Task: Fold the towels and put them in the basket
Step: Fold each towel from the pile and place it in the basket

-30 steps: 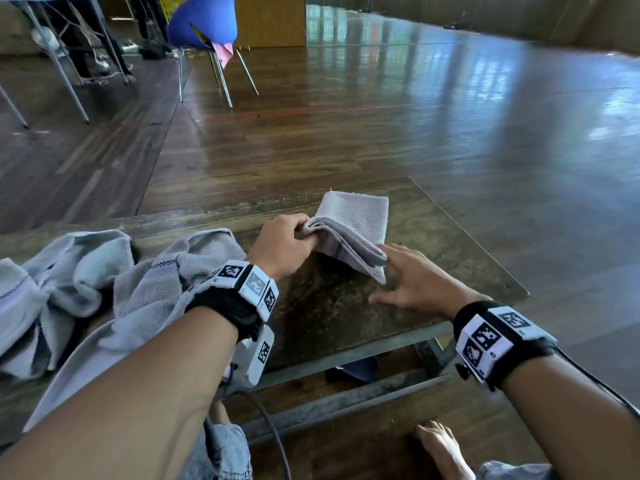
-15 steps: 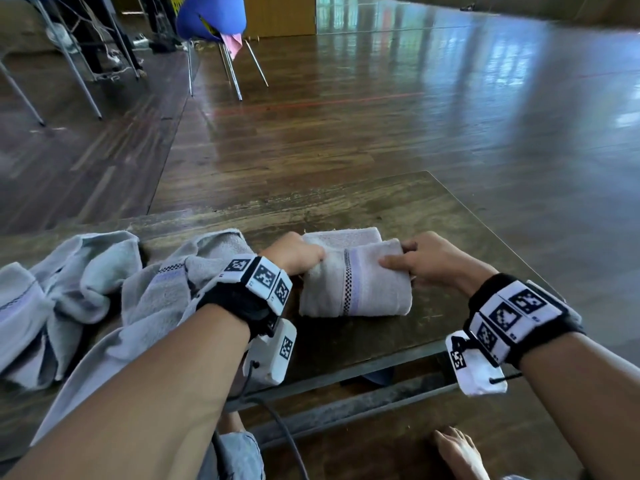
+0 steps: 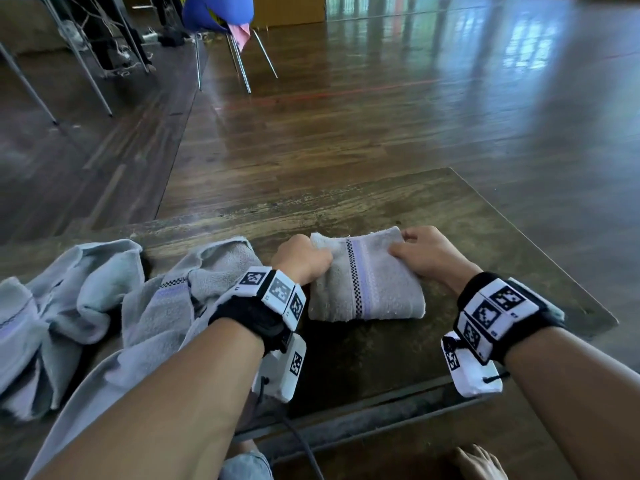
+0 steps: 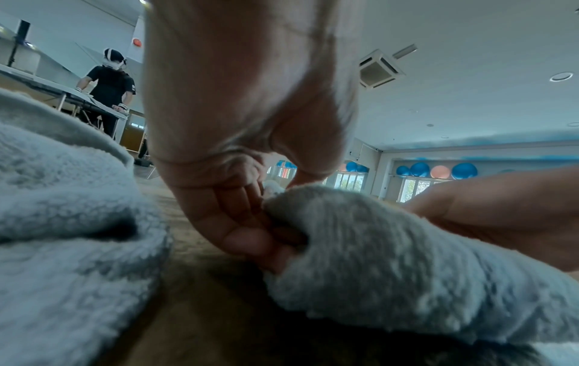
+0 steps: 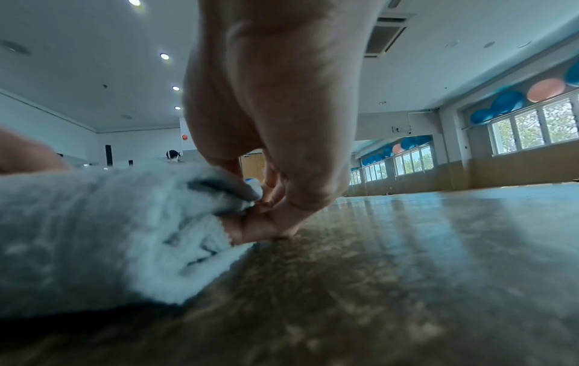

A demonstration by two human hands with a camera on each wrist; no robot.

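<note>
The folded towel (image 3: 363,278) lies on the table (image 3: 485,237) between my hands, long side running left to right; my left hand (image 3: 301,259) pinches its left end, my right hand (image 3: 429,256) its right end, both equally close; no basket in sight

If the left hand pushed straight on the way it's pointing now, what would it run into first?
The folded towel: the left hand already grips its left edge and points rightward into it. Beyond the towel lies the right hand, gripping the opposite edge.
</note>
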